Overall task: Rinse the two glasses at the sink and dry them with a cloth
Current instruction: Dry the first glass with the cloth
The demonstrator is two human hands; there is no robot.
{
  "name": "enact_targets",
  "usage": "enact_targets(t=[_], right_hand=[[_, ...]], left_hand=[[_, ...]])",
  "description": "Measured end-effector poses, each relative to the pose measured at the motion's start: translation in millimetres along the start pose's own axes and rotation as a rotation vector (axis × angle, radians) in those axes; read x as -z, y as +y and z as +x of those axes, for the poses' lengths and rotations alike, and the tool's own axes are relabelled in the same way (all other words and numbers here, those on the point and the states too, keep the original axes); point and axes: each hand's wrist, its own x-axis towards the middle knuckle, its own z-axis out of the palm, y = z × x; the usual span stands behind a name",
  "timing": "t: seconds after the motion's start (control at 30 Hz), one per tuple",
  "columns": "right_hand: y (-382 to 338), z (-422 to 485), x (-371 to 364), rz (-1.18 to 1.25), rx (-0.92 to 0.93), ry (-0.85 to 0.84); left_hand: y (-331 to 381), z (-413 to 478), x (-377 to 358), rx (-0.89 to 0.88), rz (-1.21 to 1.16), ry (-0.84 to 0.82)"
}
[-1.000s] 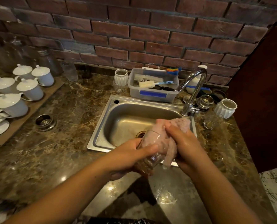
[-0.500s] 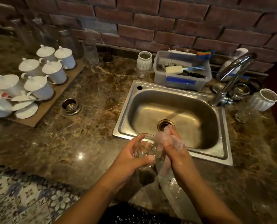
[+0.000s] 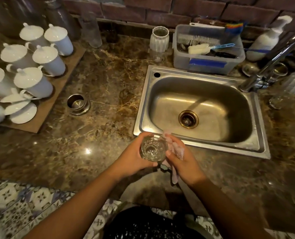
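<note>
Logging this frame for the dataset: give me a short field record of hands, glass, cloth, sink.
left hand: grips drinking glass, mouth toward camera
right hand: presses pink cloth against the glass side
glass position: over countertop, at sink's near-left corner
sink: basin holds nothing, no water running from faucet
second glass: on counter right of sink

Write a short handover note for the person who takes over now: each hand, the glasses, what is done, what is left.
Left hand: holds the clear drinking glass, mouth up, over the counter edge before the steel sink.
Right hand: presses the pink cloth against its side.
Second clear glass: stands on the counter, right of the sink.
Done: cannot tell.
Left: finish drying; check the second.
</note>
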Motion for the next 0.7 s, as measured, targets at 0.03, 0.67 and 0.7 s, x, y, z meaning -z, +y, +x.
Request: enact_targets(t=[0.03,0.67,0.7], right_hand=[[2.9,2.7,-5.5,-0.022,0.006,0.013],[22.5,23.4,-37.2,-0.12,-0.022,0.086],[22.3,23.4,-37.1,-0.117,-0.026,0.086]], left_hand=[[-4.3,1.4,3.9,0.005,-0.001,-0.002],[-43.7,12.7,26.6,0.073,-0.002,-0.009],[-44.3,12.7,26.7,0.07,0.002,-0.012]])
